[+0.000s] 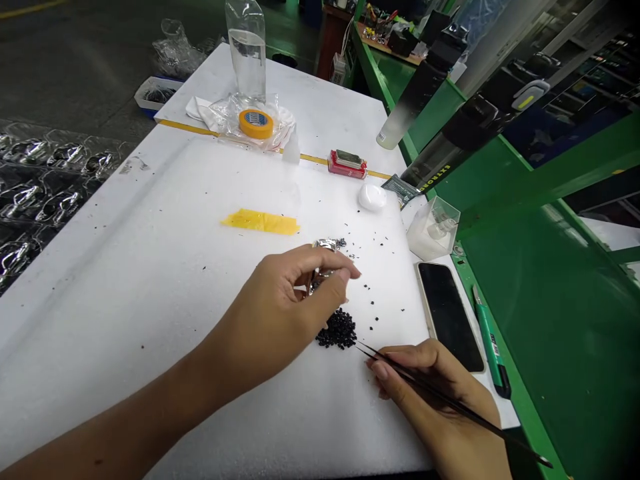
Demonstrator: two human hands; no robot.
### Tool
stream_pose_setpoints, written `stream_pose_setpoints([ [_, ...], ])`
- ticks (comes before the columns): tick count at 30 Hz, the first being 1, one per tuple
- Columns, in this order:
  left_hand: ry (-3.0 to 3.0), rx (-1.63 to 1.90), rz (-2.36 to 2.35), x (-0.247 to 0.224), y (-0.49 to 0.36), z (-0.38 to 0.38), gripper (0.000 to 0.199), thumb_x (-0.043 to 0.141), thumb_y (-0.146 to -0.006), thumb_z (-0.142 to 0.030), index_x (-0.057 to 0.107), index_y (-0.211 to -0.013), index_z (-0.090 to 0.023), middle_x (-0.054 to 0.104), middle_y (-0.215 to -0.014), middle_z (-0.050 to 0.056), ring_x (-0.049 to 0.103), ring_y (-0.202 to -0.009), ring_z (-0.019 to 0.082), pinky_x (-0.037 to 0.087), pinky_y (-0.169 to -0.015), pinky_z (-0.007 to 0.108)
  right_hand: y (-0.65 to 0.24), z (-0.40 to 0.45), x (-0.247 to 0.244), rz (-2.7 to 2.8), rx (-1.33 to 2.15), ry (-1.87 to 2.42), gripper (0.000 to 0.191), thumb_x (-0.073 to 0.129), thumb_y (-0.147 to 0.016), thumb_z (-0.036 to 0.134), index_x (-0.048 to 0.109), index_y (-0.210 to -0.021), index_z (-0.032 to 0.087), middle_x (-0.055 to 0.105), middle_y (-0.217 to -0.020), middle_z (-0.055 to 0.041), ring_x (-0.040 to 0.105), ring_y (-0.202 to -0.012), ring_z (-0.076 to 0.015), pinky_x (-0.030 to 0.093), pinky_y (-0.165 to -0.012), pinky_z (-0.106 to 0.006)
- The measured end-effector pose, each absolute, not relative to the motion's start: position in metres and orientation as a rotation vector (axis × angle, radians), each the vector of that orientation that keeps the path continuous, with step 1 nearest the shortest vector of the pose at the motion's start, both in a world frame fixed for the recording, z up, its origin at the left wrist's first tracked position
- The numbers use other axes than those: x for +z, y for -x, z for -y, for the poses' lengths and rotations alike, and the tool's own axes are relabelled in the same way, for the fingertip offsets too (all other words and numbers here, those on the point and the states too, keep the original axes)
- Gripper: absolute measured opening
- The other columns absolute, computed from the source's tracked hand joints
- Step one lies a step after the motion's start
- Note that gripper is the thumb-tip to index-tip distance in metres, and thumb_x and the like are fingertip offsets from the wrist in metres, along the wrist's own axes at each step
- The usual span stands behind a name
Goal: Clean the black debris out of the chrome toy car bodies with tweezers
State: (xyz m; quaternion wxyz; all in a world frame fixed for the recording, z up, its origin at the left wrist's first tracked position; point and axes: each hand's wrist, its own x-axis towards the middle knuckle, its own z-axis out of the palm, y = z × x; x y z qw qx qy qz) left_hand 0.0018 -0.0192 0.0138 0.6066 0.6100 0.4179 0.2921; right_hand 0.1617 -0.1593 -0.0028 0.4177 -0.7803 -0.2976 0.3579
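Note:
My left hand (285,307) is curled around a shiny chrome part (326,245), mostly hidden behind the fingers. Just below those fingers lies a heap of tiny black pieces (339,329). My right hand (440,400) grips thin black tweezers (520,445). Their two tips are slightly apart, close to the heap's right edge, and no piece shows between them. Several loose black bits (372,303) are scattered to the right and above. A strip of yellow tape (261,221) lies flat on the white worktop (150,293).
On the right are a phone (450,313), a green cutter knife (493,347) and a clear hexagonal container (433,230). A white case (372,197), red box (347,165), orange tape roll (256,124) and clear bottle (249,60) stand farther back. Trays of chrome parts (50,180) lie left.

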Motion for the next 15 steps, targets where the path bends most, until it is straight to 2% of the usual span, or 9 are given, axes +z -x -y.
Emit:
stream_pose_setpoints([
  [3, -1.588, 0.654, -0.906, 0.014, -0.002, 0.023, 0.016, 0.063, -0.096, -0.028, 0.079, -0.094, -0.025, 0.076, -0.107, 0.000, 0.071, -0.090, 0.015, 0.056, -0.070, 0.021, -0.165, 0.159, -0.004, 0.761, 0.932, 1.929, 0.030, 0.088, -0.073, 0.047, 0.074, -0.074, 0.021, 0.073, -0.074, -0.0019, 0.069, -0.067, -0.0147, 0.059, -0.062, -0.019],
  [5, -1.722, 0.657, -0.830, 0.013, -0.002, 0.026, 0.015, 0.064, -0.096, -0.025, 0.079, -0.095, -0.023, 0.074, -0.104, 0.002, 0.071, -0.088, 0.015, 0.056, -0.072, 0.022, -0.174, 0.159, -0.007, 0.780, 0.974, 1.865, 0.027, 0.086, -0.077, 0.045, 0.074, -0.075, 0.021, 0.072, -0.071, -0.0030, 0.070, -0.066, -0.0165, 0.060, -0.062, -0.022],
  [7, -1.863, 0.674, -0.691, 0.012, -0.001, 0.028, 0.014, 0.067, -0.094, -0.023, 0.079, -0.101, -0.019, 0.073, -0.104, 0.005, 0.070, -0.087, 0.015, 0.057, -0.077, 0.023, -0.186, 0.158, -0.008, 0.833, 1.059, 1.695, 0.021, 0.083, -0.083, 0.038, 0.074, -0.075, 0.020, 0.072, -0.070, -0.0039, 0.072, -0.067, -0.0175, 0.063, -0.065, -0.024],
  [10, -1.993, 0.678, -0.453, 0.009, -0.001, 0.029, 0.021, 0.066, -0.097, -0.021, 0.077, -0.114, -0.015, 0.071, -0.115, 0.011, 0.071, -0.099, 0.018, 0.057, -0.090, 0.025, -0.198, 0.153, -0.003, 0.813, 1.236, 1.370, 0.017, 0.074, -0.092, 0.028, 0.073, -0.076, 0.021, 0.072, -0.071, -0.0040, 0.074, -0.074, -0.0163, 0.064, -0.074, -0.024],
  [15, -1.998, 0.715, -0.363, 0.010, -0.001, 0.032, 0.021, 0.060, -0.101, -0.019, 0.080, -0.106, -0.018, 0.074, -0.109, 0.012, 0.073, -0.087, 0.015, 0.059, -0.080, 0.023, -0.199, 0.146, 0.010, 0.714, 1.398, 1.188, 0.017, 0.067, -0.097, 0.024, 0.074, -0.082, 0.022, 0.073, -0.073, -0.0022, 0.074, -0.076, -0.0127, 0.064, -0.077, -0.020],
])
